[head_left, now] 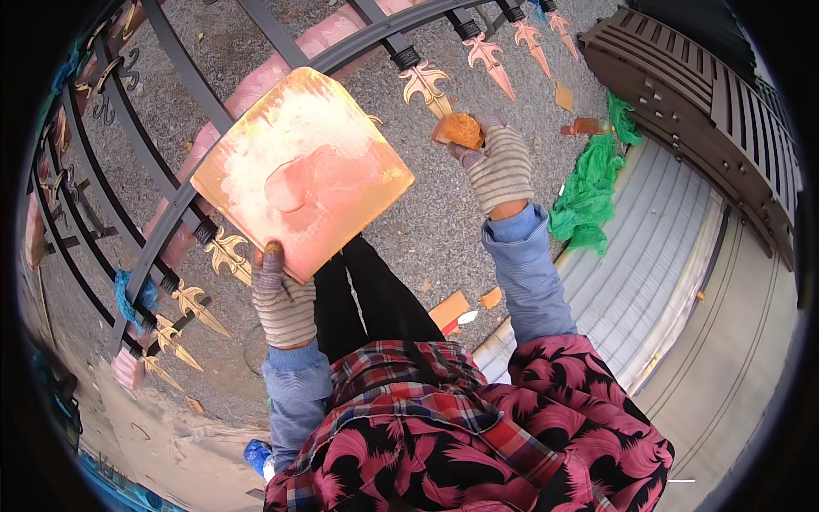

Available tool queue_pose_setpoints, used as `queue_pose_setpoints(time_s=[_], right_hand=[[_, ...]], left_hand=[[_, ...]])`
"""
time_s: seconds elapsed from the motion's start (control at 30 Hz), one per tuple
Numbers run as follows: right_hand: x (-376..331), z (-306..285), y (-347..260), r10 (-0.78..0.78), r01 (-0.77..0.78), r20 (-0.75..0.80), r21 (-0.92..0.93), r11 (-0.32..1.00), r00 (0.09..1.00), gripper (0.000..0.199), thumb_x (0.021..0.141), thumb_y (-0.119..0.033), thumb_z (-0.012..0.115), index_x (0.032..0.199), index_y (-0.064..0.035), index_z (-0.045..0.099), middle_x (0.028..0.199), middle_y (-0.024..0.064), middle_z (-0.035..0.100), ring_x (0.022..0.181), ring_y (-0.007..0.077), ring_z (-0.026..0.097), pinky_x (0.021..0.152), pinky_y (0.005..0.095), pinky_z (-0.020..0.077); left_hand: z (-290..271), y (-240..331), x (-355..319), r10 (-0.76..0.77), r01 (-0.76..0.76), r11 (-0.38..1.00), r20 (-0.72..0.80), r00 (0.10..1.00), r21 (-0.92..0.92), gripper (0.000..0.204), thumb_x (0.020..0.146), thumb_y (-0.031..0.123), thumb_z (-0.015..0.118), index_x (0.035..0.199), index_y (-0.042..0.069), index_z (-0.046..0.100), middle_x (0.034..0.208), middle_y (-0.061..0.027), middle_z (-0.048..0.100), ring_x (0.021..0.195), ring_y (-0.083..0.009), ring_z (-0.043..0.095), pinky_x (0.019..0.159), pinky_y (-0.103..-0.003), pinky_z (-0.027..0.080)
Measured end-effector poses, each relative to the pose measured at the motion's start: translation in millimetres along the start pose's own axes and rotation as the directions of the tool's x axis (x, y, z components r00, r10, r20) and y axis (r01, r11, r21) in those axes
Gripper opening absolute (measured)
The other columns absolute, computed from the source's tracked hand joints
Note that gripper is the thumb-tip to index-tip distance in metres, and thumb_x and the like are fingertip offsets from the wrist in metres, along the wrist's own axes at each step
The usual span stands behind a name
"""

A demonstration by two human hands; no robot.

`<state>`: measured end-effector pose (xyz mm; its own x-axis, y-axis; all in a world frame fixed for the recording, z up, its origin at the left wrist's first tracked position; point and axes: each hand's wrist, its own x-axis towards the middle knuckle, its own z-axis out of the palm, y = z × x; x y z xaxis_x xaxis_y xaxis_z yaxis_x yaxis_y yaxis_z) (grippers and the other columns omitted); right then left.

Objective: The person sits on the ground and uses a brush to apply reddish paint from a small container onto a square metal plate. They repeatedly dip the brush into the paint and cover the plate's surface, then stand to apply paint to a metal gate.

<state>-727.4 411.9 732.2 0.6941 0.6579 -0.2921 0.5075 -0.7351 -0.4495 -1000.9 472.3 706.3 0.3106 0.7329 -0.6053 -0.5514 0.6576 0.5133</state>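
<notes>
Paint-smeared square board (303,171) is tilting above the black iron fence (183,205), left hand (281,299) fingers pinching its lower edge; right hand (497,166) fingers are pinching an orange sponge (461,130) beside the board.

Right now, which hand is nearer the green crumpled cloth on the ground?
Right. The right hand, holding an orange sponge, is just left of the green crumpled cloth; the left hand grips the paint-smeared square board, farther left.

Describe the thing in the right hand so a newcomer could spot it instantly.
Find the dark metal gate lying flat on gravel, its gold spear tips pointing right. Just beside one tip, the gloved right hand pinches a small orange sponge-like lump, rounder than the flat orange scraps nearby.
</notes>
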Motion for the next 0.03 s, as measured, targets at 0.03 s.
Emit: queue_pose_setpoints(time_s=[0.03], right_hand=[[23.8,5.7,16.8,0.086,-0.090,0.074,0.049,0.995,0.994,0.041,0.066,-0.018,0.074,0.104,-0.0076,0.061,0.103,0.0153,0.063,0.096,0.0260,0.060,0.082,0.0365,0.0475]], left_hand=[[-2.7,-0.8,2.1,0.004,-0.002,0.998,-0.043,0.999,0.056,0.056,0.081,0.018,0.065,0.127,0.000,0.039,0.122,-0.0116,0.050,0.111,-0.0239,0.050,0.099,-0.041,0.039]])
